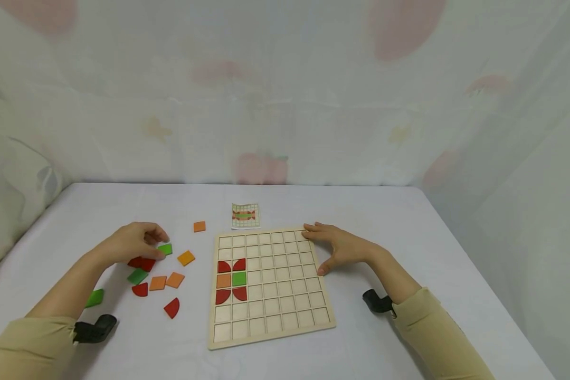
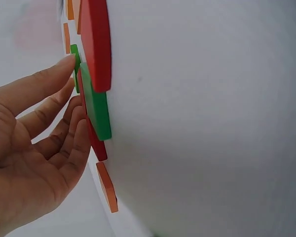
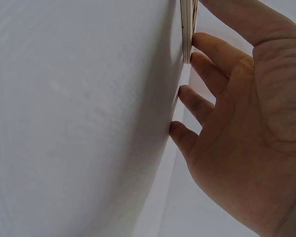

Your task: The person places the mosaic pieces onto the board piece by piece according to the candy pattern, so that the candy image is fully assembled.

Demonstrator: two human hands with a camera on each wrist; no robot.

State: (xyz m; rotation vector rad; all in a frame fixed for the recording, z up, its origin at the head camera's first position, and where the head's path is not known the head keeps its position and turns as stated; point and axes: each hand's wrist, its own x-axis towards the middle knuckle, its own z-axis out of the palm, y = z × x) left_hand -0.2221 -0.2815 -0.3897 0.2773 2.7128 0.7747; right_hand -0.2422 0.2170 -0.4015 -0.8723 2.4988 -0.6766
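Over the loose tiles on the left, my left hand (image 1: 135, 244) has its thumb and index finger at opposite sides of a green square tile (image 1: 165, 249), pinching it at the table. In the left wrist view, the thumb tip meets this green tile (image 2: 75, 49). Red tiles (image 1: 147, 264) lie partly hidden under the hand, beside a darker green tile (image 1: 137, 275). My right hand (image 1: 341, 245) rests spread at the upper right corner of a wooden grid board (image 1: 285, 338). The board bears red quarter-circle tiles (image 1: 224, 266), an orange square (image 1: 223, 281) and a green square (image 1: 239, 278).
A small printed pattern card (image 1: 246, 216) lies behind the board. Orange squares (image 1: 174, 279), a yellow-orange square (image 1: 186, 257) and red quarter-circles (image 1: 172, 308) are scattered left of the board. Another green tile (image 1: 94, 298) lies by the left forearm. A curtain (image 1: 285, 105) hangs behind the white table.
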